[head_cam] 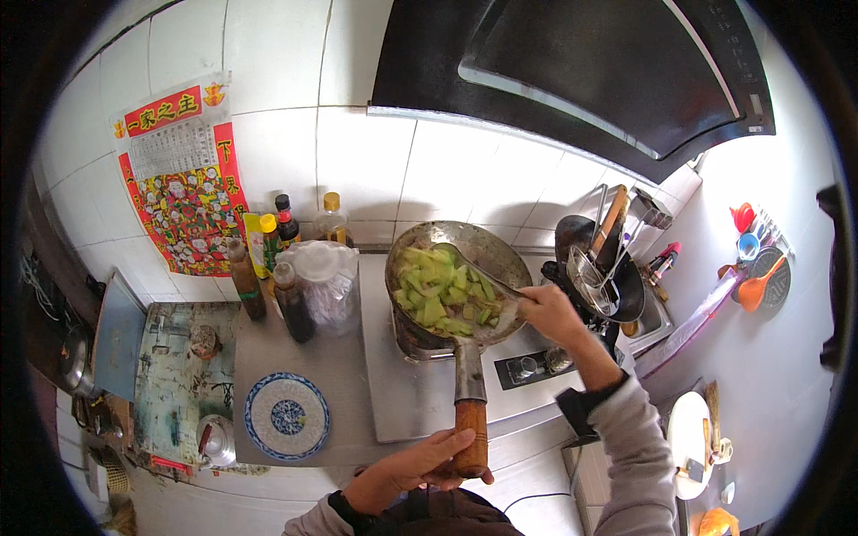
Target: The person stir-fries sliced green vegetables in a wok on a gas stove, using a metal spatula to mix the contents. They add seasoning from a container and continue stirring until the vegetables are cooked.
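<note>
A metal wok (513,268) sits tilted over the gas burner, with pieces of a pale green vegetable (436,288) spread across its left and middle. My left hand (436,462) is closed around the wooden end of the wok's handle (471,429). My right hand (553,313) grips the handle of a metal cooking ladle or spatula (486,271), whose head lies among the vegetable pieces at the wok's upper middle. To the left, on the steel counter, lies a blue-and-white patterned plate (287,417) with a small green bit on it.
Several sauce bottles (292,305) and a plastic-wrapped container (327,285) stand left of the stove. Stove knobs (526,366) are below my right forearm. A second wok (630,288) with strainers stands at the right, beside the sink edge (660,325). A black range hood (576,74) hangs above.
</note>
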Demonstrator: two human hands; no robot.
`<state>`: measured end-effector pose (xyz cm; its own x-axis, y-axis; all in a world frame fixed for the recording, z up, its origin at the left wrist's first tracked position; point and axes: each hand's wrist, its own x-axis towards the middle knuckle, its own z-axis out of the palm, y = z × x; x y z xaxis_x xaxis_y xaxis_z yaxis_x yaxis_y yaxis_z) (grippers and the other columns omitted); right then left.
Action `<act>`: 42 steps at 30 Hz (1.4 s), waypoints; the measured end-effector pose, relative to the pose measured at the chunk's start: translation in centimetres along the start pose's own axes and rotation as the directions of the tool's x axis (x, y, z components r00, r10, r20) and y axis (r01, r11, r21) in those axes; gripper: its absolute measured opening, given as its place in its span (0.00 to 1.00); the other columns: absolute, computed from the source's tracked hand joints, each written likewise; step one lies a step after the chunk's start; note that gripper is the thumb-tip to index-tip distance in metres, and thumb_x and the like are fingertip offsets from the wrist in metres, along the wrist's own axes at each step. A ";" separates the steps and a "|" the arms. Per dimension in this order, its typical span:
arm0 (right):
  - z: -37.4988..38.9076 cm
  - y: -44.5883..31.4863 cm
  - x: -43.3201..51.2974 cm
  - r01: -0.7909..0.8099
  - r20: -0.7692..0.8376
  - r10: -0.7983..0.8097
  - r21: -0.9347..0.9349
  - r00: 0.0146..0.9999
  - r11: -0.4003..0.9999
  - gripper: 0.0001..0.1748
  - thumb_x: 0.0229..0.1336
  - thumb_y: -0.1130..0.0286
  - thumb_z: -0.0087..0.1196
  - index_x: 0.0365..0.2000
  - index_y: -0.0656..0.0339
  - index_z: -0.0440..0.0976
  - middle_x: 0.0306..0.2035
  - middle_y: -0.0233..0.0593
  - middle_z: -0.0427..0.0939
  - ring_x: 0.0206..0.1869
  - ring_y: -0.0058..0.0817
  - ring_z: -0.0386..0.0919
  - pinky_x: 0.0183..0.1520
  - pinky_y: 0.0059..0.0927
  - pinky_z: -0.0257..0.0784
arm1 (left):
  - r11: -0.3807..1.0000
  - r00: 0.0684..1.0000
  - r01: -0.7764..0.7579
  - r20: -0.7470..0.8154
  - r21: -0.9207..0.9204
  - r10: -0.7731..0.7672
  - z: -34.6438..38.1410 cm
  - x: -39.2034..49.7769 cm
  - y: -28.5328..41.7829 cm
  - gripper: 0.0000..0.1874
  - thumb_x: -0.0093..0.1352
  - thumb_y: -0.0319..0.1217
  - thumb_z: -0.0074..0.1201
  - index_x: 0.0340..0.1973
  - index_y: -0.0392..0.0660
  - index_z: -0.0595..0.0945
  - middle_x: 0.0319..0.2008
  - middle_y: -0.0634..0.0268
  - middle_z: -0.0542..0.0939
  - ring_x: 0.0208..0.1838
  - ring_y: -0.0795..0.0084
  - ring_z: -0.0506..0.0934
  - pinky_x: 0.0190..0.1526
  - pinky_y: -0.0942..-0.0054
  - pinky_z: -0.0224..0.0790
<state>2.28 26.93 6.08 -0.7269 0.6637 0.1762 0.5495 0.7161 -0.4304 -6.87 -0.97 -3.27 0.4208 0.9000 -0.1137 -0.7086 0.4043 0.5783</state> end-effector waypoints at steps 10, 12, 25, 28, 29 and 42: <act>1.9 -3.6 1.5 0.106 -0.006 -0.116 -0.373 0.993 0.922 0.15 0.55 0.70 0.48 0.42 0.54 0.78 0.33 0.46 0.81 0.32 0.39 0.82 0.34 0.38 0.77 | 0.998 0.998 0.063 0.016 -0.005 -0.063 -0.2 0.2 0.3 0.27 0.70 0.57 0.41 0.47 0.45 0.66 0.36 0.51 0.81 0.12 0.85 0.65 0.10 0.89 0.53; 2.5 -4.0 -0.2 0.204 0.062 -0.198 -0.460 0.978 0.864 0.18 0.53 0.72 0.48 0.46 0.53 0.77 0.34 0.44 0.81 0.31 0.37 0.82 0.32 0.37 0.77 | 0.998 0.998 0.065 -0.003 -0.024 -0.065 -0.1 0.1 0.2 0.27 0.70 0.57 0.41 0.46 0.45 0.66 0.36 0.51 0.81 0.13 0.85 0.65 0.10 0.89 0.53; -10.8 -9.2 -6.7 0.339 0.270 -0.205 -0.735 0.941 0.588 0.16 0.50 0.78 0.48 0.38 0.53 0.78 0.25 0.38 0.79 0.26 0.35 0.80 0.27 0.36 0.74 | 0.999 0.998 0.039 0.056 0.004 -0.039 -0.5 0.0 0.3 0.28 0.70 0.57 0.43 0.47 0.45 0.66 0.36 0.52 0.81 0.14 0.84 0.68 0.12 0.89 0.57; -6.0 -6.7 -5.1 0.274 0.161 -0.231 -0.720 0.960 0.638 0.12 0.51 0.77 0.47 0.34 0.54 0.77 0.24 0.40 0.79 0.28 0.40 0.80 0.30 0.39 0.75 | 0.999 0.996 0.047 0.070 -0.010 -0.047 -0.7 0.0 0.1 0.28 0.70 0.57 0.43 0.48 0.45 0.65 0.37 0.52 0.81 0.14 0.84 0.69 0.13 0.89 0.59; -4.6 -5.2 -4.2 0.225 0.124 -0.194 -0.683 0.973 0.694 0.09 0.51 0.75 0.48 0.32 0.55 0.77 0.24 0.41 0.79 0.30 0.42 0.80 0.31 0.42 0.75 | 0.999 0.997 0.047 0.069 -0.018 -0.046 -0.7 0.1 0.0 0.28 0.70 0.57 0.43 0.48 0.45 0.65 0.37 0.52 0.81 0.14 0.84 0.69 0.13 0.89 0.60; 0.5 -5.2 -1.0 0.378 0.150 -0.355 -0.534 0.923 0.756 0.17 0.52 0.70 0.53 0.45 0.57 0.75 0.31 0.39 0.80 0.30 0.36 0.80 0.29 0.35 0.76 | 0.999 0.998 0.033 0.060 -0.028 -0.032 -0.9 0.0 -0.3 0.27 0.70 0.56 0.42 0.49 0.46 0.65 0.36 0.52 0.81 0.13 0.84 0.66 0.12 0.88 0.56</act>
<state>-0.04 22.44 7.73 -0.9275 0.3260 0.1830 0.3612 0.9075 0.2141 -7.13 -0.97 -4.19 0.4763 0.8753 -0.0830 -0.7097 0.4385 0.5514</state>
